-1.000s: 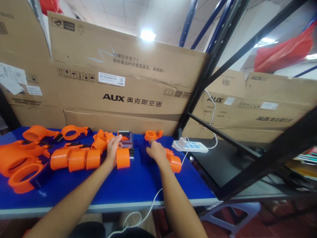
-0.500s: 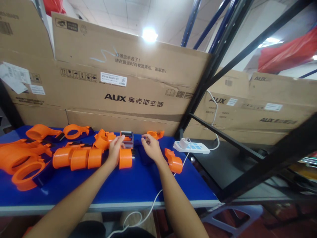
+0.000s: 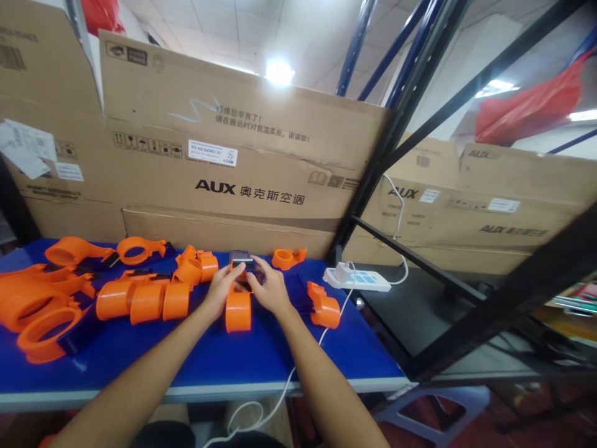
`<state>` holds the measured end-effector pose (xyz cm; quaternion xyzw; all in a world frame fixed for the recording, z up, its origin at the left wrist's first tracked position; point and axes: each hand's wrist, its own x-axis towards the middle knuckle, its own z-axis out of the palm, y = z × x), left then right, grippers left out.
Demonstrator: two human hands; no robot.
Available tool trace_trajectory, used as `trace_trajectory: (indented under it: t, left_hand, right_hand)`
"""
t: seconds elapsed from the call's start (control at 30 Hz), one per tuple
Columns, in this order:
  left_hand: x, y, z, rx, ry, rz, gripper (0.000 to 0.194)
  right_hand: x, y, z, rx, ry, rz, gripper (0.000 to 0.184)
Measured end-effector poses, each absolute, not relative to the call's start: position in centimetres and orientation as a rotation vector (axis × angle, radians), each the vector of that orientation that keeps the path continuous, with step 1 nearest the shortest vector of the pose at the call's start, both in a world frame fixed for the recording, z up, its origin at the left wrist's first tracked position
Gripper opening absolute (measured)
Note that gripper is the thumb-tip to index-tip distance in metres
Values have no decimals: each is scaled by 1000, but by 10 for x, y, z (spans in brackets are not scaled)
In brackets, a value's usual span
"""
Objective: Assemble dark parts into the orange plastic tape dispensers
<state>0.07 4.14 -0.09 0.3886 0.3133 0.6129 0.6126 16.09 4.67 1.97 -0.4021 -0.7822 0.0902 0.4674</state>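
Blue covers the tabletop [image 3: 196,358] in front of you, with printed cardboard [image 3: 158,174] standing along its back edge. At your far left, several orange dispensers [image 3: 25,298] overlap too closely to count surely; one open ring [image 3: 49,335] lies in front of them. Behind, toward the cardboard, two more lie apart from each other, a left one [image 3: 69,251] and a right one [image 3: 140,250]. Next come three drums [image 3: 147,303] side by side in a row, and just behind the row's right end you have an orange cluster [image 3: 194,267] with two rounded parts showing; whether they belong to separate pieces, you cannot tell. Then comes the one piece between your hands, the held dispenser [image 3: 238,311]: its round orange drum points toward you, below your fingers, and its dark head with a shiny bar sits up between your fingertips. Your left hand [image 3: 220,291] is closed narrowly on the head's left side, thumb on top. Your right hand [image 3: 271,287] closes on the other side with thumb and fingers bent around it, though the head hides part of that contact. A dark piece [image 3: 241,255] lies directly behind. Right of your hands are two more orange pieces, a small one [image 3: 286,257] near the cardboard and a larger one [image 3: 325,309] nearer you. Farther right lies one white power strip [image 3: 366,279] with one plug [image 3: 342,271] in it, beside the black frame [image 3: 357,218]; a white cable [image 3: 293,373] runs down over your table's front edge.
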Motion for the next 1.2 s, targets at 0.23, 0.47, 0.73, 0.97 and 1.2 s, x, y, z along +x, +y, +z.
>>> trace_trajectory:
  t: [0.23, 0.47, 0.73, 0.97, 1.2]
  left_hand:
    - [-3, 46, -6, 976, 772, 1477, 40]
    - [-3, 46, -7, 987, 752, 1481, 37]
    - [-3, 43, -3, 981, 739, 1473, 36]
    - [-2, 43, -2, 924, 706, 1468, 33]
    - [-3, 46, 0, 533, 556, 1342, 27]
  right_hand:
    - [157, 45, 15, -1003, -1968, 148, 49]
    - [159, 49, 10, -1029, -2029, 42, 54]
    - [160, 52, 7, -1030, -2080, -51, 53]
    - [158, 49, 12, -1023, -2038, 43, 55]
    - [154, 43, 18, -1007, -2022, 144, 52]
